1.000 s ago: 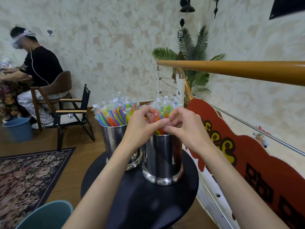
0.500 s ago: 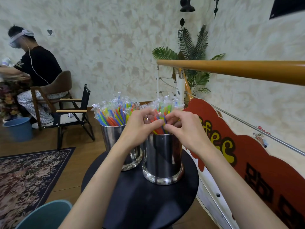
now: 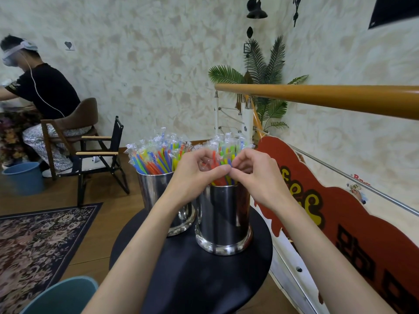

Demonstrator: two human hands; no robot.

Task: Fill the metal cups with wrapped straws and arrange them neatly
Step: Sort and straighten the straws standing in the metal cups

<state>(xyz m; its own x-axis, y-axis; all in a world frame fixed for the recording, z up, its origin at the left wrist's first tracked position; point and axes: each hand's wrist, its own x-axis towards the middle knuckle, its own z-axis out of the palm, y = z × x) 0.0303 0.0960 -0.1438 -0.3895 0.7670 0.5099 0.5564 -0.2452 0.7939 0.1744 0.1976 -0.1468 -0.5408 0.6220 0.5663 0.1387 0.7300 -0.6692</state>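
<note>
Two metal cups stand side by side on a round black bench (image 3: 204, 275). The nearer cup (image 3: 223, 223) is on the right and the farther cup (image 3: 156, 191) sits just to its left and behind; whether the two touch is hidden by the left forearm. Both are packed with wrapped straws.

The left hand (image 3: 192, 175) and the right hand (image 3: 256, 175) meet over the mouth of the nearer cup, thumbs nearly touching at its front rim. The fingers (image 3: 204, 155) of the left hand are curled round the left side of the straw bundle (image 3: 223, 155), and those of the right hand curl in from the right, so the bundle rises between the two hands and is gathered by both. The straws stand upright, their lower parts inside the cup and their tops above the knuckles.

The straws are brightly coloured: red, orange, green, yellow and blue, each in a clear, crinkled plastic sleeve whose sealed end sticks up. The straws in the farther cup (image 3: 156, 155) fan outward to the left, with no hand on them. Both cups are polished, cylindrical and mirror-like, with a flared base.
</note>
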